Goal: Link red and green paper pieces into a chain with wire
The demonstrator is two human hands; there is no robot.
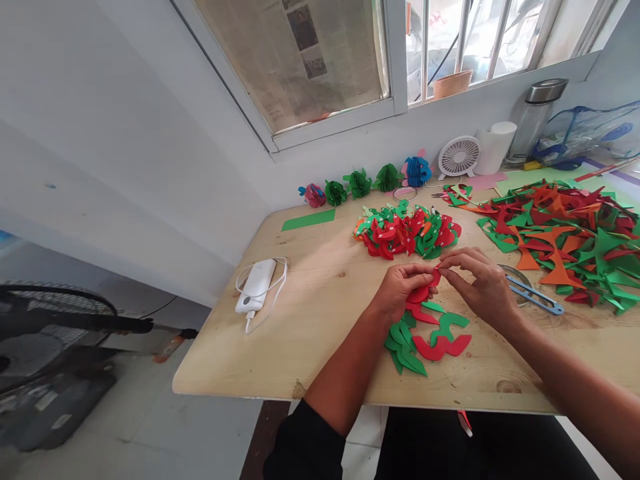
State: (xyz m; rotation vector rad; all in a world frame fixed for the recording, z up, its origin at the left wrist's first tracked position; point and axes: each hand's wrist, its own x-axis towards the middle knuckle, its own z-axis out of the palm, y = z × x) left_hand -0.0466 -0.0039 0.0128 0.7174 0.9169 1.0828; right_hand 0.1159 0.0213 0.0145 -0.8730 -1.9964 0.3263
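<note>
My left hand (400, 288) holds a red paper piece (419, 293) between thumb and fingers, over the wooden table. The fingertips of my right hand (473, 279) are pinched at the upper right end of that piece, close to the left fingers. Beneath and in front of my hands lie green cut paper shapes (406, 350) and a red wavy shape (443, 347). Just behind the hands is a heap of red and green paper pieces (400, 233) with small white marks. A blue cutter (537, 298) and a round roll, partly hidden, lie beside my right wrist.
Scraps of green, red and orange paper (565, 233) are piled at right. A white power bank (257, 285) with its cable lies at left. Along the wall stand paper ornaments (359, 183), a small fan (459, 158) and a glass bottle (535, 123). The table's front edge (240, 395) is near me.
</note>
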